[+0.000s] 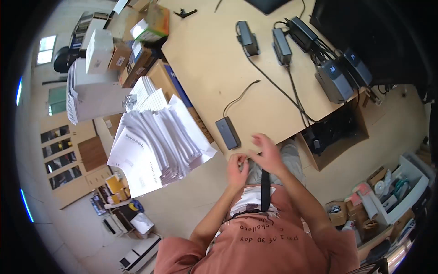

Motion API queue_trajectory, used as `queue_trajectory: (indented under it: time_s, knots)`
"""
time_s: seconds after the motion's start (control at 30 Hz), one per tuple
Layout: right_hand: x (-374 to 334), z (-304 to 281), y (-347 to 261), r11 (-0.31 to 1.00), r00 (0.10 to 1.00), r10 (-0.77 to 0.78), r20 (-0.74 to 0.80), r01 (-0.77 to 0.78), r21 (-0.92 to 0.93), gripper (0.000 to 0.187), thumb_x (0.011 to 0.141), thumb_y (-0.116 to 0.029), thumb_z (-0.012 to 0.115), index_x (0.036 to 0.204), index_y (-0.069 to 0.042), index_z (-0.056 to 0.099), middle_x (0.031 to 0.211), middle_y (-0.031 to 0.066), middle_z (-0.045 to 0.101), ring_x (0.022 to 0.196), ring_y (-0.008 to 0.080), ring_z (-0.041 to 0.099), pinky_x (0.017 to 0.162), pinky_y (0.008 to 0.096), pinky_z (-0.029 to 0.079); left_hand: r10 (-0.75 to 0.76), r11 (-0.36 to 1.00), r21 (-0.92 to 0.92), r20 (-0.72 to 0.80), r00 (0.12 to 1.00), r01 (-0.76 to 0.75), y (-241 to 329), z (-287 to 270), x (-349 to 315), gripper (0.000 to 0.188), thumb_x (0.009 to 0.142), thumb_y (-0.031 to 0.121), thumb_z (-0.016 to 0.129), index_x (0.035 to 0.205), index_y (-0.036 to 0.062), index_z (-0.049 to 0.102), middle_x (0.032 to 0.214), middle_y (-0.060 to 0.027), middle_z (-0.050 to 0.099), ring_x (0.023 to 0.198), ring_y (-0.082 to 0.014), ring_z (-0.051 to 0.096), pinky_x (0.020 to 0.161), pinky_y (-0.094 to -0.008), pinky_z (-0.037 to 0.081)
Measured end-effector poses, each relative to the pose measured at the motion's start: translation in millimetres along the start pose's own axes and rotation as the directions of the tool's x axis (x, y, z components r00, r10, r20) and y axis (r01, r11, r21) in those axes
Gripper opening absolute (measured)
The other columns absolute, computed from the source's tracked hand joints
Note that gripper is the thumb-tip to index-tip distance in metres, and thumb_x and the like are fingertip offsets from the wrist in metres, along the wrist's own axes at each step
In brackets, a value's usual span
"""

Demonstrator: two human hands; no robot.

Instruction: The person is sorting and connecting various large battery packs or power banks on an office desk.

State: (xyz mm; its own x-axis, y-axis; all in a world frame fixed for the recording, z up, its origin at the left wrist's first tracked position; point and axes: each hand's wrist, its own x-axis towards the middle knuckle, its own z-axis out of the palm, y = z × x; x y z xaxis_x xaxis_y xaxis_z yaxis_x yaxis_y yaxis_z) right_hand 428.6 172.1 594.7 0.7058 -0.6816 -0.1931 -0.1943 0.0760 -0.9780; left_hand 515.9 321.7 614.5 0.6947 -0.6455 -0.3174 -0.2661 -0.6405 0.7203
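My left hand point(237, 171) is at the near edge of the table, its fingers loosely bent with a gap by the thumb and nothing visible in them. Close beside it, my right hand point(268, 155) is open, fingers apart, its thumb reaching toward the left fingertips. Whether the two hands touch, I cannot tell. Just beyond them a black power adapter point(228, 133) lies on the tabletop, apart from both hands. Its short cable point(239, 97) curves away to a bare plug end.
Beyond on the table point(200, 59) stand several dark box-shaped devices point(333, 81) with black cables. At left rises a tall stack of white papers point(159, 141), with cartons point(141, 59) behind. An open cardboard box point(340, 137) sits below the table's right edge; a white bin point(401, 187) holds odds and ends.
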Motion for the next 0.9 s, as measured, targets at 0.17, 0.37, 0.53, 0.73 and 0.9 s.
queue_trajectory:
  time_s: [0.17, 0.37, 0.53, 0.73, 0.9]
  knots:
    - [65, 120, 7, 0.831, 0.999, -0.035, 0.010, 0.035, -0.555, 0.074, 0.072, -0.024, 0.077, 0.134, 0.003, 0.048, 0.128, 0.0196, 0.054, 0.123, 0.0409, 0.047, 0.108, 0.0475, 0.040, -0.157, 0.936, -0.284, 0.191, 0.969, 0.207, -29, -57, -23, 0.019, 0.099, 0.015, 0.061, 0.117, 0.0058, 0.061, 0.103, -0.0042, 0.068, 0.090, -0.0134, 0.063, 0.082, -0.0293, 0.050]
    - [54, 94, 31, 0.934, 0.936, 0.302, 0.181, -0.328, 0.138, 0.060, 0.081, -0.015, 0.076, 0.133, 0.001, 0.052, 0.119, 0.0135, 0.064, 0.110, 0.0260, 0.062, 0.098, 0.0357, 0.049, -0.369, 0.561, -0.698, 0.269, 0.889, 0.444, -26, -49, 10, 0.044, 0.101, 0.042, 0.061, 0.131, 0.0110, 0.053, 0.109, -0.0027, 0.065, 0.099, -0.0147, 0.064, 0.088, -0.0319, 0.049]
    - [43, 11, -21, 0.845, 0.932, 0.290, 0.218, -0.356, 0.400, 0.046, 0.091, -0.010, 0.069, 0.133, 0.000, 0.053, 0.119, 0.0067, 0.064, 0.109, 0.0158, 0.061, 0.096, 0.0312, 0.050, -0.404, 0.363, -0.717, 0.454, 0.794, 0.595, 18, -32, 51, 0.041, 0.096, 0.050, 0.065, 0.111, 0.0144, 0.052, 0.084, 0.0029, 0.054, 0.082, -0.0128, 0.061, 0.075, -0.0322, 0.050]
    - [46, -56, -55, 0.597, 0.881, 0.422, 0.215, -0.448, 0.665, 0.044, 0.100, -0.017, 0.060, 0.141, -0.004, 0.048, 0.118, 0.0064, 0.063, 0.109, 0.0143, 0.062, 0.092, 0.0293, 0.051, -0.183, 0.539, -0.662, 0.511, 0.840, 0.520, 90, -7, 100, 0.058, 0.100, 0.047, 0.062, 0.143, 0.0113, 0.045, 0.114, -0.0038, 0.062, 0.098, -0.0118, 0.062, 0.067, -0.0248, 0.051]
    - [56, -78, -44, 0.890, 0.943, 0.330, -0.053, -0.292, 0.351, 0.056, 0.100, -0.021, 0.063, 0.144, -0.012, 0.030, 0.112, 0.0157, 0.062, 0.083, 0.0193, 0.069, 0.072, 0.0329, 0.058, -0.068, 0.338, -0.712, 0.634, 0.770, 0.616, 108, 29, 128, 0.057, 0.105, 0.040, 0.053, 0.152, 0.0107, 0.039, 0.128, -0.0055, 0.061, 0.109, -0.0150, 0.064, 0.076, -0.0307, 0.057]
